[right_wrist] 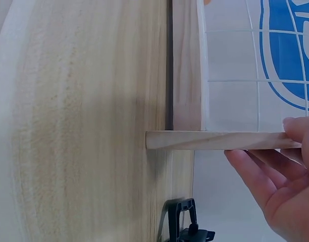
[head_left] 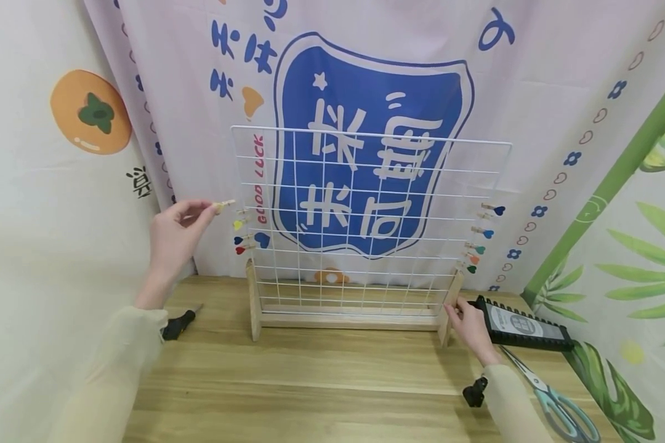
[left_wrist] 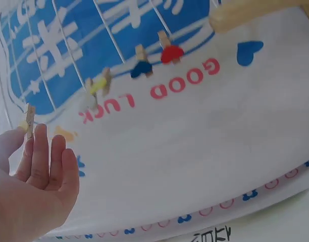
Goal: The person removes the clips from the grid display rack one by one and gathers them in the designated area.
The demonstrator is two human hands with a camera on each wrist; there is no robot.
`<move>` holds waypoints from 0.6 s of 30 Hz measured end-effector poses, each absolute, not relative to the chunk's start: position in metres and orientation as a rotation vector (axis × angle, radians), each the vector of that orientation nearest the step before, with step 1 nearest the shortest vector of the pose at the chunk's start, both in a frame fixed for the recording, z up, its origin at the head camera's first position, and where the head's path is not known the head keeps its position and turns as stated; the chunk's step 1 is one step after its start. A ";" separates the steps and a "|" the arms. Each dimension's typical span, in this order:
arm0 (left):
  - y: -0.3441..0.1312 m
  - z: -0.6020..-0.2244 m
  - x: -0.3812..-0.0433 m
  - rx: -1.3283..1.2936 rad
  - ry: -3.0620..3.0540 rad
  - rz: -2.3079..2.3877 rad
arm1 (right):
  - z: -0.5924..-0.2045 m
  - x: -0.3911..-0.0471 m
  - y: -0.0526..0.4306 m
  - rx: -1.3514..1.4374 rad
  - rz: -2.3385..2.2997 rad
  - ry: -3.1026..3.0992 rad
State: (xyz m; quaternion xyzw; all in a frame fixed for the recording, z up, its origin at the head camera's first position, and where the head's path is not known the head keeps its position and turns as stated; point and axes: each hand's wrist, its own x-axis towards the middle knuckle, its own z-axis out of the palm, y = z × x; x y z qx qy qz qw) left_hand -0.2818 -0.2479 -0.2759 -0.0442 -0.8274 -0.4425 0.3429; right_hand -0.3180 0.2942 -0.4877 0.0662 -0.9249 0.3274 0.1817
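A white wire grid (head_left: 366, 203) stands upright in a wooden base (head_left: 349, 321). Between thumb and fingertips, my left hand (head_left: 180, 231) pinches a small wooden clothespin (left_wrist: 29, 121) with a yellow piece on it, just off the grid's left edge. Clothespins with yellow, dark blue and red hearts (left_wrist: 172, 54) hang along that edge. On the right edge are several more clothespins with blue, teal, orange and green hearts (head_left: 488, 234). My right hand (head_left: 470, 326) grips the right wooden upright (right_wrist: 220, 140) of the base, thumb on one side and fingers on the other.
A black-framed case (head_left: 523, 326) lies right of the stand, with scissors (head_left: 554, 394) in front of it. A small black object (head_left: 475, 392) sits near my right forearm. Behind my left sleeve lies a black-handled tool (head_left: 178, 325). A printed curtain (head_left: 199, 147) hangs behind the grid.
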 end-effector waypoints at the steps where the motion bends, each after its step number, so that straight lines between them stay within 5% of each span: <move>1: -0.244 -0.278 -0.277 -0.133 -2.160 -1.164 | -0.487 -0.318 0.294 0.181 0.935 -2.611; 18: -0.173 -0.398 -0.269 -0.403 -2.475 -1.327 | -0.485 -0.321 0.296 0.008 1.031 -2.625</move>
